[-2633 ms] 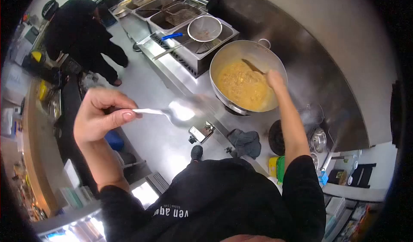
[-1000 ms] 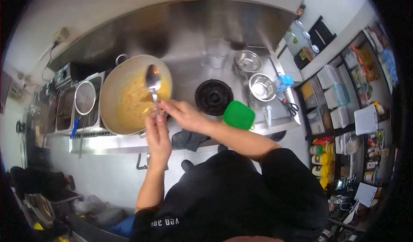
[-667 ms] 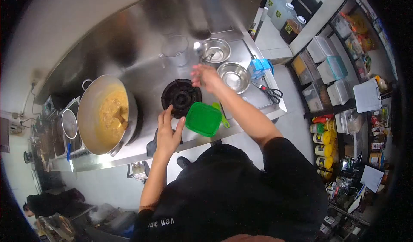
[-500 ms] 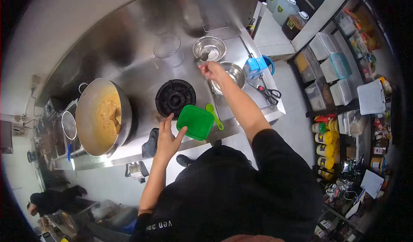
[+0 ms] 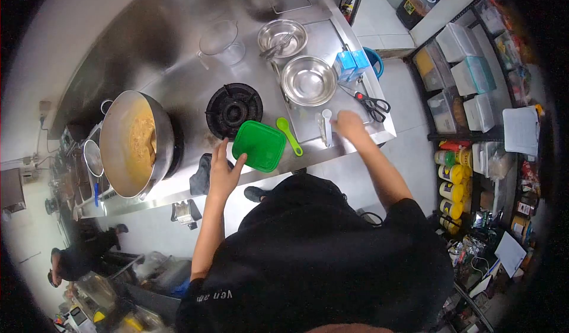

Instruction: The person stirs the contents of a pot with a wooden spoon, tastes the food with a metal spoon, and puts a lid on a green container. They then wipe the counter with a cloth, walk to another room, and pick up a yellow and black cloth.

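My left hand point(image 5: 223, 173) is at the near left corner of a square green lid point(image 5: 259, 146), thumb against its edge, fingers extended and apart. Beside the lid lies a lime-green measuring spoon point(image 5: 289, 136). At the counter's right front, my right hand point(image 5: 351, 125) is curled and a bit blurred, right beside a white measuring spoon point(image 5: 327, 122). Its fingertips are mostly hidden. An empty steel bowl point(image 5: 309, 81) stands behind that spoon. Farther back, another steel bowl point(image 5: 295, 50) contains metal cutlery point(image 5: 277, 48).
A black gas burner point(image 5: 234, 111) sits left of the lid, with a large wok of yellow-brown food point(image 5: 141, 137) beyond. A clear jug point(image 5: 223, 45) stands behind. Blue cartons point(image 5: 351, 64) and black scissors point(image 5: 372, 104) are at right. Another person point(image 5: 83, 254) is at lower left.
My right hand has moved from the back steel bowl to the counter's right front, beside the white measuring spoon. Cutlery now rests across that bowl. My left hand stays at the green lid.
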